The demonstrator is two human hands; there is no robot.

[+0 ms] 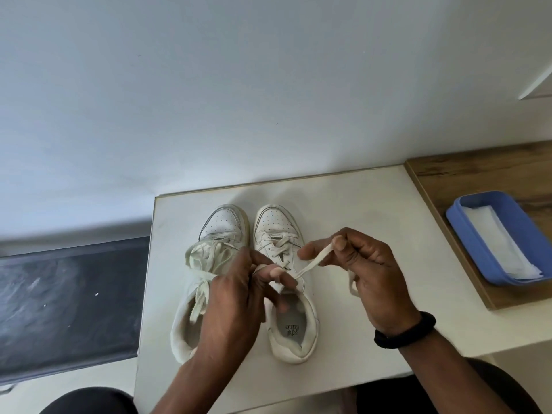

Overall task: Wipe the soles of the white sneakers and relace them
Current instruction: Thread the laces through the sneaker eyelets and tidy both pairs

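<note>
Two white sneakers stand side by side on a white table (358,204), toes pointing away from me. The right sneaker (295,333) is partly laced near the toe. Its white lace (310,264) runs taut from the upper eyelets to my right hand (367,270), which pinches it between thumb and forefinger; the loose end hangs below that hand. My left hand (239,294) grips the lace's other part over the right sneaker's tongue. The left sneaker (221,222) has a loose pile of lace bunched on its tongue.
A blue tray (466,204) holding white wipes sits on a wooden surface (448,168) to the right. A dark floor mat (68,300) lies left of the table. A white wall rises behind. My knees show at the bottom edge.
</note>
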